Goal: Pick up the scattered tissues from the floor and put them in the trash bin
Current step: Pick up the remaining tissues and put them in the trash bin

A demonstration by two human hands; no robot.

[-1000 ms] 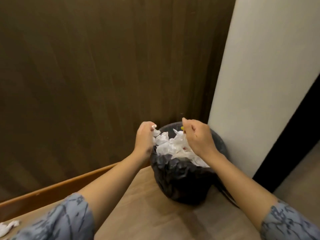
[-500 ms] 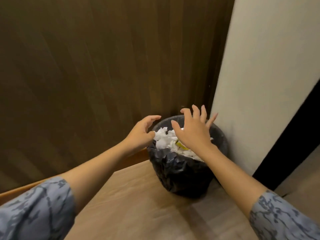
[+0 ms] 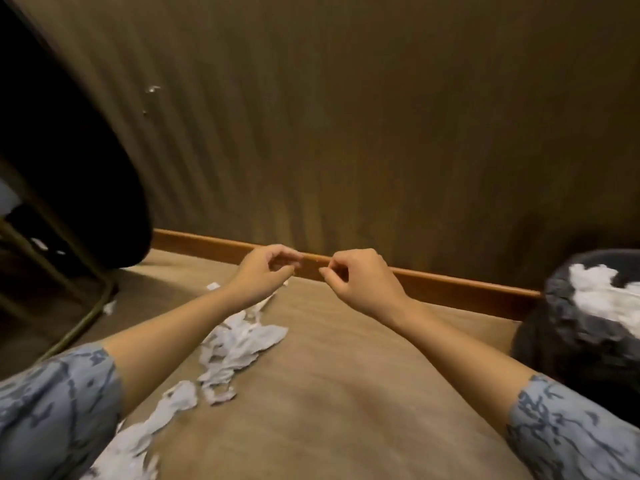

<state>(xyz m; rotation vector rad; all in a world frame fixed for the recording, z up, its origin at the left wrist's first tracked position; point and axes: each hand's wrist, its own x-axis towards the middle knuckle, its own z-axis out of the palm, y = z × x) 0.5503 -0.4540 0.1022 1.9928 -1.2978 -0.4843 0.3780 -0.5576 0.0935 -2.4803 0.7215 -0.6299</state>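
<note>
While both hands are hanging empty above the floor, a person is pausing between loads in a tissue clean-up beside a wood-panelled wall. The left hand (image 3: 265, 271) is curling loosely, thumb and fingertips nearly meeting but pinching nothing that can be seen; the right hand (image 3: 360, 277) is doing much the same, fingers bent inward with no paper showing between them. Neither hand is touching the floor (image 3: 346, 393) or each other.

Scattered tissues (image 3: 239, 344) are lying in a ragged white trail under and near the left forearm, running from just below the left hand toward the near left corner of the scene. Smaller scraps (image 3: 109, 306) are lying farther left, beside the thin metal leg of a dark chair (image 3: 79, 174).

At the far right, the trash bin (image 3: 585, 327), lined with a crumpled black bag, is standing against the baseboard (image 3: 450, 285). White tissues (image 3: 602, 296) are already heaped inside it, reaching about to the rim; how much room is left cannot be told from here.

By this reckoning the job is partly done, with a fresh pick-up in hand. The next move calls for lowering the left hand onto the nearest clump, gathering the thin, limp sheets into a bunch, and carrying them right to the bin without shedding loose pieces.
</note>
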